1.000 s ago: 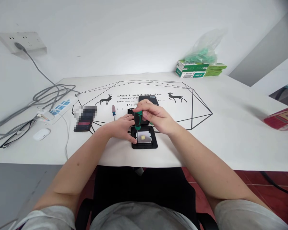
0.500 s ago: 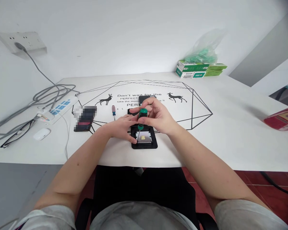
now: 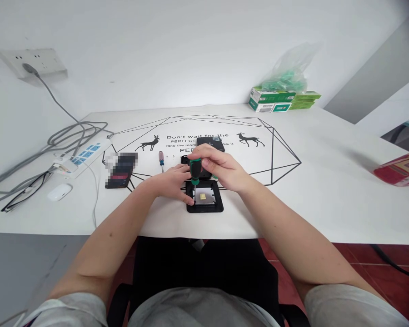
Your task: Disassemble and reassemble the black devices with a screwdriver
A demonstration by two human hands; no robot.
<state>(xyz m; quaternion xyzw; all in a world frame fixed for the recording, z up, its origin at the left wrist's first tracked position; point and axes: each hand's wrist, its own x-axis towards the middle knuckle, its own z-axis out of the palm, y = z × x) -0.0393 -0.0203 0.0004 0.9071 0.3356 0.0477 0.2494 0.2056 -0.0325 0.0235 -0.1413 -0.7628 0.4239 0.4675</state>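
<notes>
My right hand [image 3: 221, 168] is closed around the green-and-black handle of a screwdriver [image 3: 195, 171], which points down over a black square housing [image 3: 205, 210]. Inside that housing is a silvery plate [image 3: 209, 196] with a small yellowish pad [image 3: 202, 196]. The screwdriver's thin shaft reaches the upper left part of the plate; its tip is too small to make out. My left hand [image 3: 174, 181] lies open at the left of the housing, thumb on its left edge and fingers stretched forward. Just behind the housing is a black part [image 3: 184, 160], partly covered by my hands.
A second screwdriver [image 3: 161, 159] lies left of the hands, near tiny screws [image 3: 173, 156]. Beyond is a black flat device [image 3: 214, 143]. To the left are a phone [image 3: 122, 170], a white case [image 3: 59, 191], glasses [image 3: 25, 193] and a power strip [image 3: 88, 156]. Boxes [image 3: 272, 97] stand at the back right.
My right hand has shifted a little left and regripped, its fingers now over the handle's top. The screwdriver is more upright, its tip farther back. The left hand has stayed put.
</notes>
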